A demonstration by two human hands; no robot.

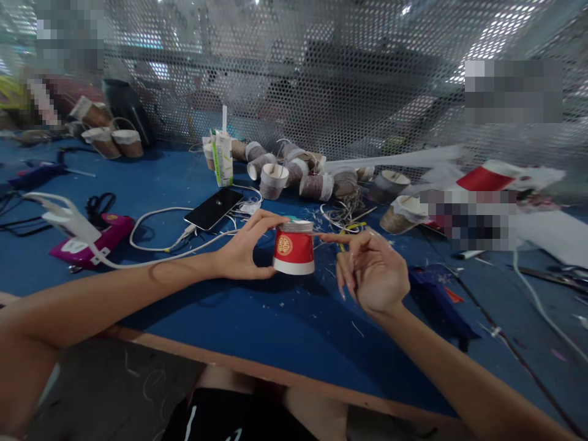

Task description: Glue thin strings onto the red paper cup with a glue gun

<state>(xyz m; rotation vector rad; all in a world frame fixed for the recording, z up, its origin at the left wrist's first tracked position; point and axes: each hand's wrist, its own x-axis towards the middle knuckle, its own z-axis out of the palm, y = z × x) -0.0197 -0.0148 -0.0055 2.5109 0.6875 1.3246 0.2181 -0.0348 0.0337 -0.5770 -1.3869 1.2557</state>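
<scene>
From the head camera, your left hand (242, 252) gripped a red paper cup (294, 248) that stood upside down over the blue table (285, 318), thumb on the near side and fingers curled over its top rim. The cup carried a gold round mark on its red wall and a white band at the bottom, and some grey wrapping ran around its upper end. Your right hand (373, 272) was loosely curled, palm turned up, grasping nothing; its index finger pointed left and its tip touched the cup's upper edge.

Behind the cup lay a black phone (214, 208) with a white cable (156, 236) plugged into it. A green and white drink carton (223, 159) stood upright further back, beside a cluster of wrapped cups (294, 171) lying on their sides and standing. To the left sat a pink glue gun (89, 242) with a white holder across it. A dark blue glue gun (436, 300) lay just right of your right wrist. A perforated metal screen (321, 79) closed off the back of the table.
</scene>
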